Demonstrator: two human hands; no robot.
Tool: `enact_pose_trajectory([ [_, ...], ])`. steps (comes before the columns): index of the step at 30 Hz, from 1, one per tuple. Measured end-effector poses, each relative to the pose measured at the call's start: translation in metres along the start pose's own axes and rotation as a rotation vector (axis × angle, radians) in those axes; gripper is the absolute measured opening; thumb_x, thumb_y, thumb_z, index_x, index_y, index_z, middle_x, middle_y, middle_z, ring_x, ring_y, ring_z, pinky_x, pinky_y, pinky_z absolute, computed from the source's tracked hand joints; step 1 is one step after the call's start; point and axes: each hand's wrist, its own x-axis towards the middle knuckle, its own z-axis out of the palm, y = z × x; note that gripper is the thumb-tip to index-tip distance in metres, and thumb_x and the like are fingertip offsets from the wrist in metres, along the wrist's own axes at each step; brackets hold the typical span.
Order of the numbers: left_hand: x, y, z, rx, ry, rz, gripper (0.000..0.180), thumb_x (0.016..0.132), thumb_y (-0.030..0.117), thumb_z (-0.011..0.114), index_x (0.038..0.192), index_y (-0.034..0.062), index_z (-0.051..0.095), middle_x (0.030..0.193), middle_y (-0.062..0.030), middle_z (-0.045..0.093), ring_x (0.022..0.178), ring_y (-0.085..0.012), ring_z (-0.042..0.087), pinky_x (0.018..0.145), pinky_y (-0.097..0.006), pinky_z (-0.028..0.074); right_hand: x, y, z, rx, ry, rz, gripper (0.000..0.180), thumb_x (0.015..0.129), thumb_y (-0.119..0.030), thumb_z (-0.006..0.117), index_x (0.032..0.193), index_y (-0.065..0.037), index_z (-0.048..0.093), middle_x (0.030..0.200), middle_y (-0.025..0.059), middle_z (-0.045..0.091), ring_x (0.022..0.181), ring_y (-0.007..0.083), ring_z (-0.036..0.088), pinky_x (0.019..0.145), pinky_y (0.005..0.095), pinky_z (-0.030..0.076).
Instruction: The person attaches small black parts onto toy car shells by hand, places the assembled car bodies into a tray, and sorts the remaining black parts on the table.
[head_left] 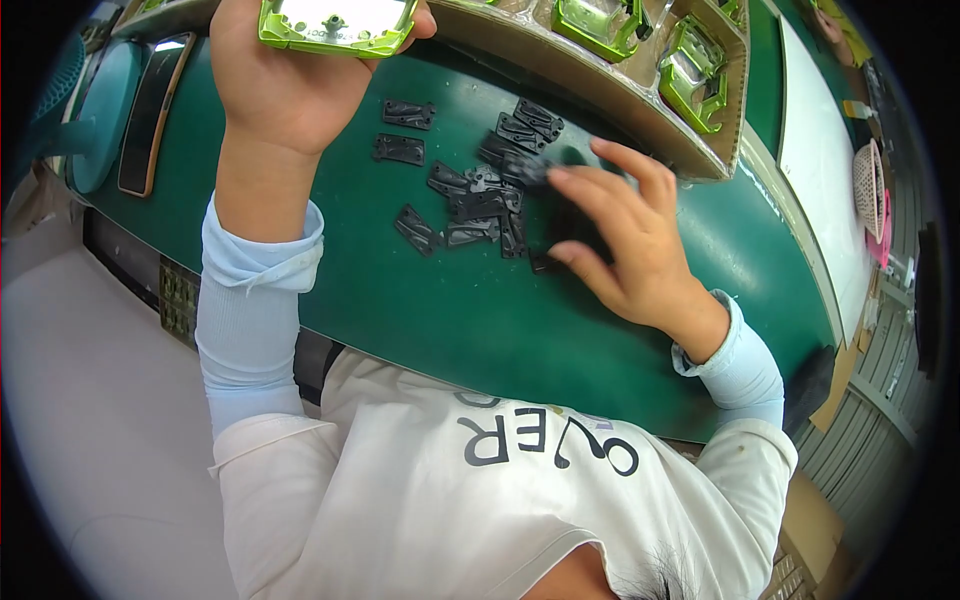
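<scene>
In L hand [285, 95] — grn frame [335, 44], wht inside

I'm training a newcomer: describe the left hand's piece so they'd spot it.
A cardboard box lines the far side of the green table. Left of it, at the picture's top, the left hand holds a bright green plastic casing. Unlike the similar casings in the box, it is hand-held.

Frame [340, 45] looks glossy plastic to me. Black parts [480, 205]: moulded plastic, satin sheen. Table [450, 310]: smooth, glossy. Box [610, 115]: cardboard, matt. My sleeves [247, 335]: knit cloth, finely ribbed. My shirt [400, 470]: matt cloth. Phone [155, 115]: glossy, glass-like face.
</scene>
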Motion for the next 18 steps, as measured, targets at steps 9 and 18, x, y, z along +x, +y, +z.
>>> enact_pose_trajectory([
  [9,0.0,0.0,0.002,0.004,-0.017,0.017,0.05,0.092,0.032,0.026,0.122,-0.0055,0.038,0.092,-0.0365,0.053,0.062,-0.0393,0.061,0.049,-0.038,0.055,0.002,-0.002,-0.001,0.036,0.043,-0.02,0.055,0.068,-0.021,0.064,0.12,-0.009,0.046,0.126,0.0059,0.045,0.12,0.0305,0.035,0.093,0.0439,0.027],
  [18,0.0,-0.001,0.003,-0.011,-0.003,0.017,0.049,0.092,0.032,0.027,0.122,-0.0055,0.038,0.092,-0.0374,0.052,0.064,-0.0414,0.06,0.05,-0.039,0.055,-0.006,0.007,0.008,0.131,0.224,-0.06,0.044,0.067,-0.018,0.066,0.106,-0.004,0.054,0.111,0.0102,0.052,0.102,0.0281,0.048,0.082,0.0399,0.038],
])
